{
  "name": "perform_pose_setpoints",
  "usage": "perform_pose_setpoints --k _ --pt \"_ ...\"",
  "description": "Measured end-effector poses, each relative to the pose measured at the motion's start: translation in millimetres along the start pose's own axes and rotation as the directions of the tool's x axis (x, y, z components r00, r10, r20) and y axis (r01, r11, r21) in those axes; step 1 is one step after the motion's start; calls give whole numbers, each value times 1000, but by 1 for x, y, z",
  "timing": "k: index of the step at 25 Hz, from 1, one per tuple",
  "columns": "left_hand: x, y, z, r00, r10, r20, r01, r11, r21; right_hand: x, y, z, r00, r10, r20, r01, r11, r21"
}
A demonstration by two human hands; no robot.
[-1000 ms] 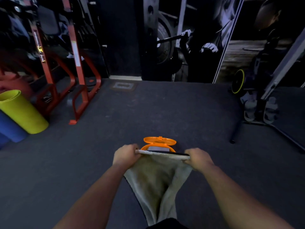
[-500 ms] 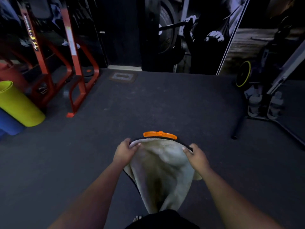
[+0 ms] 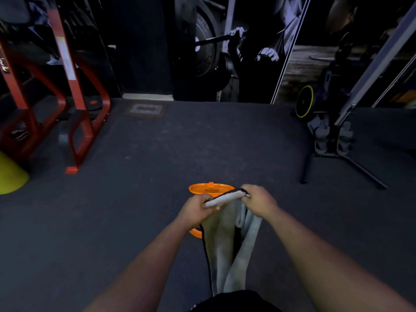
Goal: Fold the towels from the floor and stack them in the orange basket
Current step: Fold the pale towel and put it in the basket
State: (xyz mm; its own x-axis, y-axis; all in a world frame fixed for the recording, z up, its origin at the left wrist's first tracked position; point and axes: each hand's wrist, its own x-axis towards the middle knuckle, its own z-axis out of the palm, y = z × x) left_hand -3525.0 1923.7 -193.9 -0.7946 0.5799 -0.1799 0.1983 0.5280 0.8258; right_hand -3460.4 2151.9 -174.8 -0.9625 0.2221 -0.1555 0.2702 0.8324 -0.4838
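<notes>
Head view: left hand [image 3: 198, 207], right hand [image 3: 258, 202] pinch towel [image 3: 225, 239] top edge, forearms extended.

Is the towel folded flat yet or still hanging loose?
Hanging loose. Both the left hand and right hand pinch the towel by its top edge, and the rest droops in uneven folds.

Single view only, head-worn wide-angle camera. Looked forward and down from standing height, across dark floor [image 3: 157, 199] toward far wall [image 3: 144, 41] at top of frame. Forearms entered from bottom edge; left hand [image 3: 198, 208] and right hand [image 3: 258, 203] sat close, lower centre. Red rack [image 3: 74, 91] bowed at upper left from lens distortion. No second view, no overlap.
</notes>
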Motion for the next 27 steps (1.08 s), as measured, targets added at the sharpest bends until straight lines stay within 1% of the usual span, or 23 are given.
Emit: perform_pose_setpoints --k 1,2,3,4,5,6,8,9,11,12,13,15,16,18,19,20,21,22,23,24,25,27 --pt "-1 -10 -11 999 -26 -44 28 999 46 1 -4 -4 999 29 -41 -28 999 26" --pt "0 -16 -21 995 -40 -88 40 999 4 2 -9 -9 995 57 -78 -53 997 52" --pt "1 -19 -29 990 -63 -124 44 988 -150 4 -14 -13 992 69 -107 -62 996 68" --pt "1 -19 -36 985 -96 -143 40 936 -349 5 -21 -15 988 70 -135 -61 996 70" --pt "2 -15 -41 982 -124 -140 35 857 -514 8 -26 -17 985 66 -159 -55 996 75" --pt "3 -11 -45 981 -138 -135 24 780 -625 10 -30 -19 982 74 -173 -59 994 89" --pt "4 -7 -46 970 -159 -186 -10 733 -680 14 -33 -26 977 147 -156 -131 985 111" --pt "5 -7 -46 952 -182 -246 -33 737 -675 16 -30 -30 974 201 -100 -197 979 52" --pt "5 -14 -49 882 -267 -387 -58 756 -652 18 -16 -36 958 287 14 -279 942 -188" --pt "5 -22 -53 833 -316 -453 -66 758 -649 18 -3 -38 952 303 36 -282 919 -276" --pt "4 -30 -60 777 -361 -517 -77 760 -646 17 10 -41 951 307 31 -282 906 -316" --pt "3 -47 -75 649 -436 -624 -102 763 -639 13 38 -52 951 307 -25 -300 904 -306" --pt "2 -54 -81 591 -470 -656 -104 762 -640 11 52 -58 950 305 -59 -308 901 -307" --pt "1 -65 -88 503 -533 -680 -79 756 -650 9 76 -66 957 272 -102 -290 909 -300" --pt "2 -67 -87 472 -557 -683 -57 754 -654 9 88 -66 962 250 -109 -269 933 -239" --pt "5 -68 -84 453 -575 -682 -28 755 -655 8 97 -64 962 250 -110 -262 959 -110" --pt "8 -67 -79 452 -583 -676 3 758 -652 6 103 -60 954 281 -104 -273 958 83" --pt "12 -62 -71 460 -585 -668 32 762 -646 5 106 -57 938 336 -83 -299 908 294" --pt "16 -55 -61 477 -581 -659 57 769 -637 5 106 -54 925 379 -43 -316 826 467" --pt "20 -46 -51 500 -572 -650 80 778 -623 4 102 -49 917 398 6 -329 749 575" --pt "24 -37 -39 531 -560 -636 85 782 -617 4 97 -44 921 388 39 -323 702 634" --pt "25 -14 -14 629 -514 -584 27 765 -644 3 81 -39 941 338 16 -243 643 726"
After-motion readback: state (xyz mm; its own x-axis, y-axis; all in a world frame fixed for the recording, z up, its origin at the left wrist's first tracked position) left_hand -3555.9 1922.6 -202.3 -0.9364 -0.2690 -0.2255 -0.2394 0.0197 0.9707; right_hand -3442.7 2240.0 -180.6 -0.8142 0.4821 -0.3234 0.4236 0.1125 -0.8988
